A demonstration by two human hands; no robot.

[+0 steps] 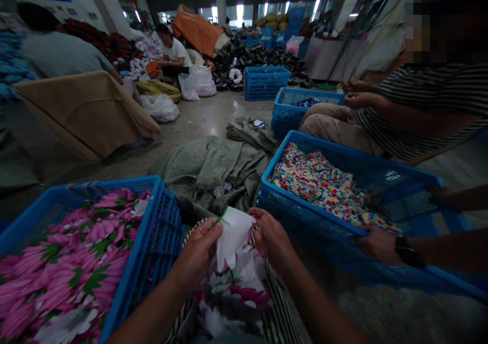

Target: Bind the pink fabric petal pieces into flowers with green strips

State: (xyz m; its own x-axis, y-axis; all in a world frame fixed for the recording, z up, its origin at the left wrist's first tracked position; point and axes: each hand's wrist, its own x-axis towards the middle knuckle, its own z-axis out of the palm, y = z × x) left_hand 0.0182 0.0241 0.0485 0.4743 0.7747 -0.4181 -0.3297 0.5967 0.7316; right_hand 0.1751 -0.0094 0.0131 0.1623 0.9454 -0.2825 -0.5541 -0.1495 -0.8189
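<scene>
Between my two hands hangs a fabric flower petal piece [233, 237], its white side facing me, with a thin green edge at the top left. My left hand [206, 240] pinches it at its upper left. The fingers of my right hand [269, 235] are closed on its right edge, where a little pink shows. Below, on my lap, lies a heap of loose white and pink petal pieces [249, 295] over striped cloth. To my left stands a blue crate [158, 222] filled with pink petal pieces with green leaf shapes [95, 232].
At right, another person's hands [381, 245] grip a blue crate [305, 201] holding colourful printed fabric [316, 181]. A seated person in stripes [419, 100] is beyond it. Grey-green sacks [213, 161] lie ahead on the floor. A brown-covered chair [87, 110] stands at left.
</scene>
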